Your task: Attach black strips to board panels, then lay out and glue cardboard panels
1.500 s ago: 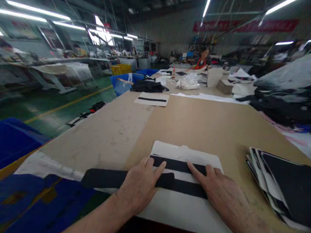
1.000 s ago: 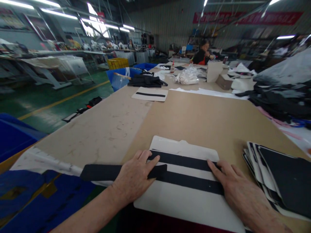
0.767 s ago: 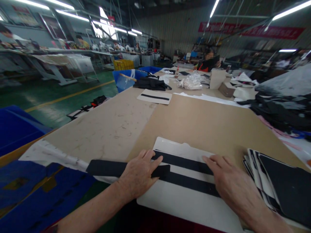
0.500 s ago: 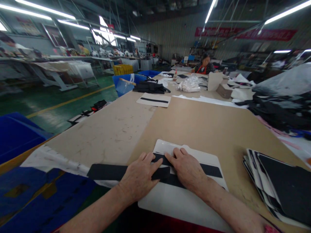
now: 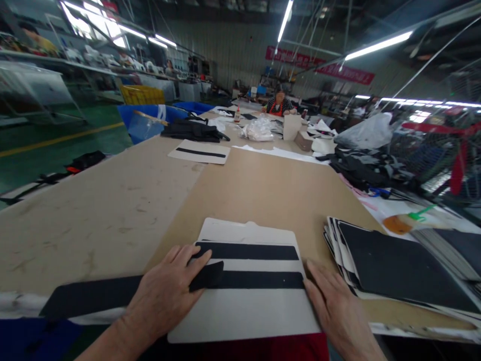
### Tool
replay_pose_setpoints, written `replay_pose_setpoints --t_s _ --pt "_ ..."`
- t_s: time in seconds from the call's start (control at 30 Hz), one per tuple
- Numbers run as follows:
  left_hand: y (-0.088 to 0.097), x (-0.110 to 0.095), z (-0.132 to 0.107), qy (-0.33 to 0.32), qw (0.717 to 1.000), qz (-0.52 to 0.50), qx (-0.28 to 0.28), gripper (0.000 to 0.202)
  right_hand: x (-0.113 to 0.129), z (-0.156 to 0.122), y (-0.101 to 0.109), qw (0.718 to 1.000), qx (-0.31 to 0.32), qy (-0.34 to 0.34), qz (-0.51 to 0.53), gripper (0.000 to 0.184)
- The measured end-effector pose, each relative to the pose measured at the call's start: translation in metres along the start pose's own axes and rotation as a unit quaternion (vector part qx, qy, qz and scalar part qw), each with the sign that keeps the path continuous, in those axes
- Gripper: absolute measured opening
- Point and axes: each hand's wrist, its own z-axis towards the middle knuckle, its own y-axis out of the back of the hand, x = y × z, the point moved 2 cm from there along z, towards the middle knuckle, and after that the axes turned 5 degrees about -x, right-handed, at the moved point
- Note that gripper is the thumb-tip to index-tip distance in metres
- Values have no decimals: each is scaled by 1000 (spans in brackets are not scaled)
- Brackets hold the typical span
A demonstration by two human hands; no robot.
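Note:
A white board with two black strips across it lies at the table's near edge. My left hand is closed around a loose black strip over the board's left side. One end of this strip sticks out past my thumb onto the board; the other trails left across the table. My fingertips also touch the left end of the upper black band. My right hand rests with fingers stretched out against the board's right edge, beside the end of the lower black band, holding nothing.
A stack of black-faced boards lies right of my right hand. Farther up the table are another striped board, black fabric pieces and clear plastic bags. A person sits at the far end. A fan stands at right.
My right hand has moved off the bands to the board's right edge, uncovering both bands. My left hand stays on the loose strip. The view has swung right.

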Motion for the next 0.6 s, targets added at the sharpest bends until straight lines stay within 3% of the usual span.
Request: replay_pose_setpoints --t_s 0.13,0.27,0.43,0.6 --pt "1 1 -1 -19 999 20 -18 48 23 -22 4 993 37 -57 98 45" --pt "2 2 -1 -34 999 32 -22 49 36 -16 11 956 18 -207 209 51" --pt "0 2 -3 -29 999 26 -16 51 41 -7 17 855 -6 -382 352 60" --pt "3 -3 -2 -12 1000 22 8 51 32 11 20 733 16 -485 477 91"
